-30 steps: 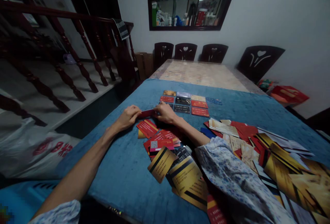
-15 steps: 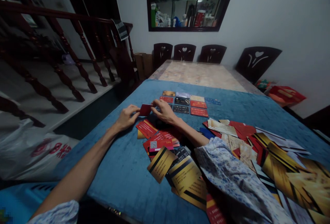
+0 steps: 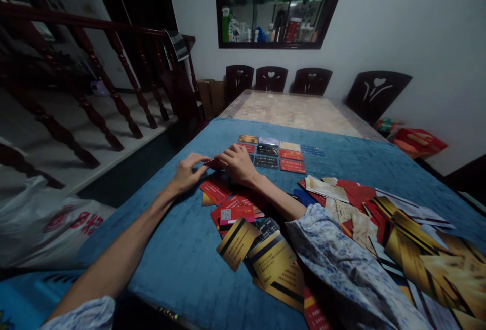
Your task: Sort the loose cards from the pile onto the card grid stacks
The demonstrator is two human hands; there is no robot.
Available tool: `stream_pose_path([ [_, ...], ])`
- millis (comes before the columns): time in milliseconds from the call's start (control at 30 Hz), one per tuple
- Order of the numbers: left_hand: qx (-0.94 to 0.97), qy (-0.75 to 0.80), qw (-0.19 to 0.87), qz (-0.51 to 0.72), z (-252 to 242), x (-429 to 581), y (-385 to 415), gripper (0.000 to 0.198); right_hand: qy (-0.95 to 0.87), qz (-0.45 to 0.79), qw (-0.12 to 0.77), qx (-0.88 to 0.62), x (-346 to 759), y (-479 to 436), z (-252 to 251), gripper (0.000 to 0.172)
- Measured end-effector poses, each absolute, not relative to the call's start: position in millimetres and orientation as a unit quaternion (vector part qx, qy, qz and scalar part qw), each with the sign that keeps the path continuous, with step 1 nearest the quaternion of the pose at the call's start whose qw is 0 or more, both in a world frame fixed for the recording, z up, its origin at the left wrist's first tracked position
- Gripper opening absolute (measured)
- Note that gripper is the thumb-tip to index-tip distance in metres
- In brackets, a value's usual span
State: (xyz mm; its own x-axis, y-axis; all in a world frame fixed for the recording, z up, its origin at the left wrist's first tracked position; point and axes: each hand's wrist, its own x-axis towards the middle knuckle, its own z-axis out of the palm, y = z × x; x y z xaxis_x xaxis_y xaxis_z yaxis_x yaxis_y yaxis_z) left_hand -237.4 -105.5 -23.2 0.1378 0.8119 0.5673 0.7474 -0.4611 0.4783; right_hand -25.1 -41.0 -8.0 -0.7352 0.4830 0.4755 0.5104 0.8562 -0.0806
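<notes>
A red card (image 3: pixel 214 163) is held between my two hands, tilted so that mostly its edge shows. My left hand (image 3: pixel 189 172) pinches its left end between thumb and fingers. On its other end lie the curled fingers of my right hand (image 3: pixel 238 165), which hide part of it. Just beyond my right hand, several cards lie face up in rows, among them a black card (image 3: pixel 267 161) and a red card (image 3: pixel 292 166). Below my hands is a loose pile of red cards (image 3: pixel 214 191), with gold cards (image 3: pixel 238 243) nearer to me.
A large heap of mixed cards (image 3: pixel 402 229) spreads over the right of the blue cloth (image 3: pixel 167 249). Dark chairs (image 3: pixel 271 78) stand at the table's far end. To the left are a wooden railing (image 3: pixel 114 87) and a white plastic bag (image 3: pixel 49 223).
The red card has tipped from showing its face to nearly edge-on. My right hand has shifted slightly left and its fingers now cover more of the card.
</notes>
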Motion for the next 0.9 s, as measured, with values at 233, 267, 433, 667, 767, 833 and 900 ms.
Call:
stream_pose_path([
  [233, 0.756, 0.494, 0.015, 0.429, -24.8, -236.8, -103.1, 0.019, -0.936, -0.028, 0.23, -0.266, -30.3, -45.5, -7.9, 0.035],
  [267, 0.758, 0.49, 0.014, 0.431, -24.9, -237.2, -103.1, 0.018, -0.936, -0.026, 0.225, -0.268, -30.6, -45.9, -7.8, 0.035],
  [433, 0.754, 0.498, 0.003, 0.428, -23.8, -241.6, -105.9, 0.018, -0.938, -0.004, 0.192, -0.29, -27.9, -45.2, -11.2, 0.033],
  [667, 0.751, 0.517, -0.017, 0.411, -26.7, -247.8, -105.1, 0.014, -0.932, 0.043, 0.147, -0.329, -23.8, -41.1, -17.5, 0.03],
  [767, 0.747, 0.527, -0.018, 0.405, -28.3, -249.3, -103.5, 0.013, -0.929, 0.051, 0.167, -0.325, -23.2, -40.0, -17.4, 0.028],
  [833, 0.745, 0.534, -0.014, 0.398, -29.4, -250.3, -102.5, 0.013, -0.927, 0.056, 0.183, -0.323, -22.7, -39.6, -17.3, 0.029],
  [900, 0.746, 0.54, -0.01, 0.388, -30.6, -251.1, -101.4, 0.014, -0.923, 0.06, 0.197, -0.324, -22.1, -39.3, -17.4, 0.029],
])
